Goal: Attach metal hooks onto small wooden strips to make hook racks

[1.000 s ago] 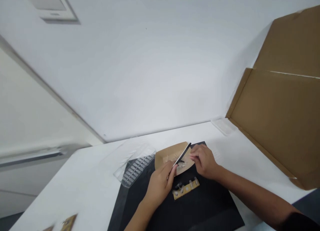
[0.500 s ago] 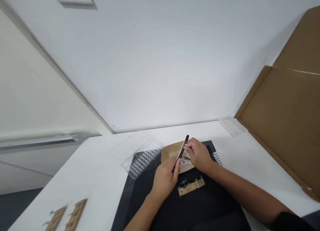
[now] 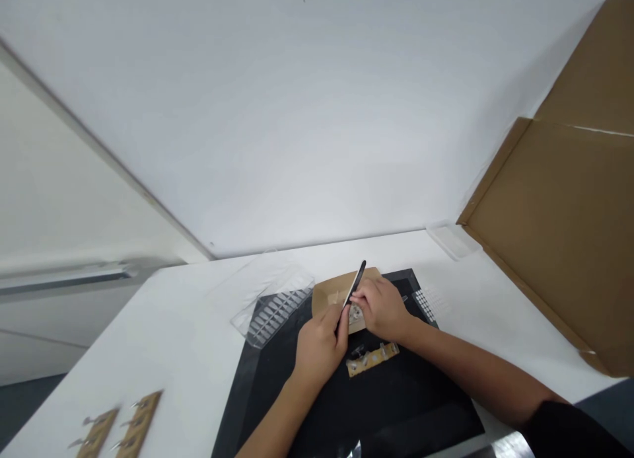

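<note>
While the file (image 3: 354,285) slants up over the tray (image 3: 327,289), I have its lower part clasped in the left hand (image 3: 321,342). The right hand (image 3: 381,307) has its fingers bunched beside it; I can't tell whether they pinch anything. Nearer, a strip (image 3: 372,360) lies on the mat (image 3: 381,412); left of the tray sits a case (image 3: 275,316).

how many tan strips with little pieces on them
3: one strip on the black mat; a second strip and third strip side by side on the white table, lower left. Others may be hidden.
</note>
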The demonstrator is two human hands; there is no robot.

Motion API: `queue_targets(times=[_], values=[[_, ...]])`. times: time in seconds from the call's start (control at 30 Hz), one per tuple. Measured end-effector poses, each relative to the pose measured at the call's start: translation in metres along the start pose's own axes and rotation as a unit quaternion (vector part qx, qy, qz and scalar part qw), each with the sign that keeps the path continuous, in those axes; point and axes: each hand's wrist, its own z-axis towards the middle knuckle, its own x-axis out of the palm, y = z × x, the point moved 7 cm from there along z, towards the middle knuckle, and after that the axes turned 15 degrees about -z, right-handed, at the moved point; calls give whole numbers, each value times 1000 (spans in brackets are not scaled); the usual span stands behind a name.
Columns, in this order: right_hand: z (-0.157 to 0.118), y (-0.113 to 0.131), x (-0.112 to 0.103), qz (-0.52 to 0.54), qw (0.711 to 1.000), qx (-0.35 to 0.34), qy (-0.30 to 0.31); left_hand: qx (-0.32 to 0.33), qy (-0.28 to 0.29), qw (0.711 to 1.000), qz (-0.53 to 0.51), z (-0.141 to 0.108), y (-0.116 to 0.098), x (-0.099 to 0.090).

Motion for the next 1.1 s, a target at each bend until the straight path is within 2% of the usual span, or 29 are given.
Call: queue_targets(times=[0.17, 0.4, 0.53, 0.67, 0.83, 0.93, 1.1], values=[[7, -9, -1, -16, 999, 34, -18, -8, 0, 1000, -14, 1, 0, 0], [4, -4, -3, -11, 1000, -7, 4, -6, 4, 1000, -6, 0, -5, 1], [8, -8, -6, -18, 999, 24, -12, -7, -3, 1000, -7, 1, -4, 0], [8, -1, -2, -5, 1000, -3, 1, -9, 2, 1000, -8, 0, -2, 1], [6, -2, -2, -10, 1000, 12, -4, -12, 2, 1000, -8, 0, 0, 1], [5, 2, 1, 0, 1000, -17, 16, -13, 2, 1000, -12, 1, 0, 1], [6, -3, -3, 1, 1000, 12, -2, -18, -3, 1000, -17, 0, 1, 0]])
